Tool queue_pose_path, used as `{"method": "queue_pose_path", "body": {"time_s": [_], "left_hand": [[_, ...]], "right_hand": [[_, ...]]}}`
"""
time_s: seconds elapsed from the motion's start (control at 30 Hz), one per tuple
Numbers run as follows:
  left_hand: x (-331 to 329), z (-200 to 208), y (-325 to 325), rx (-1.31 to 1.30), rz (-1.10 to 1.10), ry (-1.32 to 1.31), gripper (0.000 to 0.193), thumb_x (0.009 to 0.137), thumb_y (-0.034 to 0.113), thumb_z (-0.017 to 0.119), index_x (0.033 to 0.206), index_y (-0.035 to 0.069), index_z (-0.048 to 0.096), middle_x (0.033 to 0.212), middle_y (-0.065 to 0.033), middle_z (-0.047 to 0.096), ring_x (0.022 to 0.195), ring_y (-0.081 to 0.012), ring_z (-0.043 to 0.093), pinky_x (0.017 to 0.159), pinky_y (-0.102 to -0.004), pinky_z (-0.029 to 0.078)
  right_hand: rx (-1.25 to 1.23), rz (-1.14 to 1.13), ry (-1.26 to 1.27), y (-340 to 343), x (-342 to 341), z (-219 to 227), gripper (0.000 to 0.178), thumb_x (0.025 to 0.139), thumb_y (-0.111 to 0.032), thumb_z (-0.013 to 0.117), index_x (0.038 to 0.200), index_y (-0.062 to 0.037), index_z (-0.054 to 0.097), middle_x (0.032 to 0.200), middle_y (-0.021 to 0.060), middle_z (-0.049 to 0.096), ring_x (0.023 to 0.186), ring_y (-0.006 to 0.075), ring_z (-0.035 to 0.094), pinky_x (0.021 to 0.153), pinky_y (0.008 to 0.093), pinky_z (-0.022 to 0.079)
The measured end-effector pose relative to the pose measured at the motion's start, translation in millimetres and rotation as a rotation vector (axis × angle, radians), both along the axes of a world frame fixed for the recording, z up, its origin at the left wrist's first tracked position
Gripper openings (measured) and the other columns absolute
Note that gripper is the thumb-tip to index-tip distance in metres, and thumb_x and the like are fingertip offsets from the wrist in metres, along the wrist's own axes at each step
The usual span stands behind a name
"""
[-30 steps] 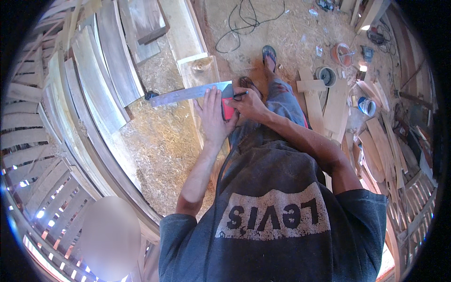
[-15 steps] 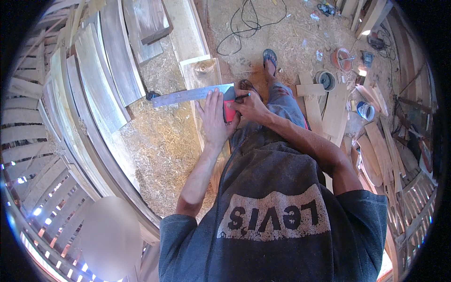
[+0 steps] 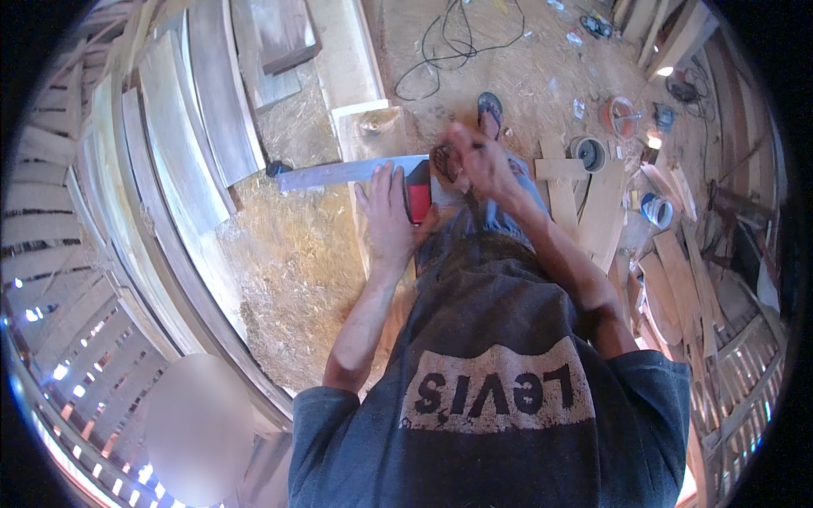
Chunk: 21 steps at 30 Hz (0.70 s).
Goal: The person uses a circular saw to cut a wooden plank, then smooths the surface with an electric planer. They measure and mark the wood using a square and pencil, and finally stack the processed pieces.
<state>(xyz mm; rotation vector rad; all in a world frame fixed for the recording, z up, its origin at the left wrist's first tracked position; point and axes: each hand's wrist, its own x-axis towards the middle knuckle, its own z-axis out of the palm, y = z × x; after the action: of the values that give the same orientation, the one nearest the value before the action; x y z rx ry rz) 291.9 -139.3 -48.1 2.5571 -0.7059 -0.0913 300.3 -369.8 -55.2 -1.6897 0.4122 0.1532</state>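
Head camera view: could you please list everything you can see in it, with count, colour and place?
Square ruler: one, grey metal blade with red stock, lying across the plank.
Plank: one, pale wood, under the ruler.
Boards: several, grey-brown, stacked at left.
Sawdust floor: tan, centre.
Cable: one, black, looped at top.
Wood offcuts: several, pale, at right.
Round tins: about three, scattered at right.
Sandal: one, dark, on a foot near the top.
Left hand: flat on the ruler's red stock.
Right hand: blurred, raised just right of the ruler.
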Motion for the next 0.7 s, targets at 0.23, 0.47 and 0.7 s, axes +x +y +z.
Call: {"method": "queue_pose_path", "body": {"time_s": [0.23,0.47,0.7], "left_hand": [[1.3,10.5,-0.1,0.085,0.07,-0.003,0.107,0.069,0.053,0.085,0.152,0.003,0.04,0.159,-0.0194,0.038,0.152,-0.0448,0.029,0.116,-0.0796,0.011],[-3.3,1.5,0.4,0.066,0.086,-0.01,0.108,0.074,0.06,0.078,0.152,-0.004,0.041,0.159,-0.0202,0.036,0.155,-0.0441,0.022,0.116,-0.0809,0.01],[-3.8,0.1,2.4,0.02,0.132,-0.056,0.103,0.072,0.056,0.079,0.149,-0.004,0.046,0.159,-0.0177,0.037,0.155,-0.0433,0.024,0.118,-0.0791,0.01]], "right_hand": [[0.024,0.217,-0.405,53.0,70.5,40.1,0.021,0.095,-0.02,0.065,0.105,-0.0041,0.075,0.085,0.0163,0.074,0.078,0.0261,0.074,0.075,0.0374,0.057],[-0.34,0.601,-0.322,74.4,110.0,33.5,0.021,0.09,-0.024,0.066,0.099,-0.0096,0.078,0.087,0.0127,0.076,0.079,0.0324,0.073,0.073,0.0411,0.058],[-0.606,0.758,-0.245,40.9,103.0,62.5,0.019,0.089,-0.025,0.066,0.097,-0.0121,0.078,0.082,0.015,0.072,0.074,0.0367,0.069,0.067,0.044,0.056]]}}
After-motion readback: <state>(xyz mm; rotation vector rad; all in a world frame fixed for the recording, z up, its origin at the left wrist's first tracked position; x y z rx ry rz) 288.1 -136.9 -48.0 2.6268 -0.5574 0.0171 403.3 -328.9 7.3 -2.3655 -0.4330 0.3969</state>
